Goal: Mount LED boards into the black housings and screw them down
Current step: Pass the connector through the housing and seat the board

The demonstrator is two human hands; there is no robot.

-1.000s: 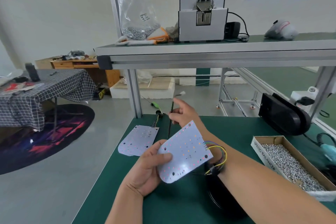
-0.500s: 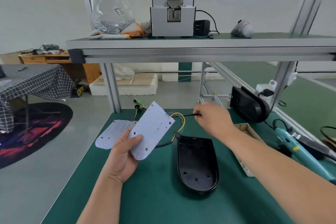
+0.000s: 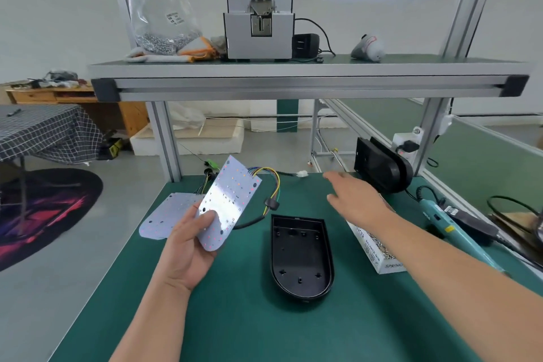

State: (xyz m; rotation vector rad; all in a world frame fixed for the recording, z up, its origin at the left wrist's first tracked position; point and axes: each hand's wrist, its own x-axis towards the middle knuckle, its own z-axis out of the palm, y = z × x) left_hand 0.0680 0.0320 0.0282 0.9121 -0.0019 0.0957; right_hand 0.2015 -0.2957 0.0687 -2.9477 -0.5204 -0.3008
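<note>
My left hand [image 3: 188, 247] holds a white LED board [image 3: 230, 200] tilted above the green mat, thumb on its face. Coloured wires [image 3: 271, 182] run from the board's top edge to a white plug [image 3: 301, 174] lying on the mat. A second LED board [image 3: 164, 219] lies flat behind it at the left. An empty black housing [image 3: 301, 256] lies open side up at the middle. My right hand [image 3: 357, 197] hovers open past the housing, holding nothing. Another black housing [image 3: 380, 167] stands on edge at the far right.
A cardboard box of screws [image 3: 374, 250] sits right of the housing. A teal electric screwdriver [image 3: 446, 220] and cables lie at the right edge. The shelf above carries a screw feeder [image 3: 258, 16] and a bag of screws [image 3: 164, 38]. Aluminium posts [image 3: 164, 138] frame the bench.
My right hand has let go of the wire plug, which now lies on the mat, and has opened. The view has swung right, and the left hand keeps hold of the board.
</note>
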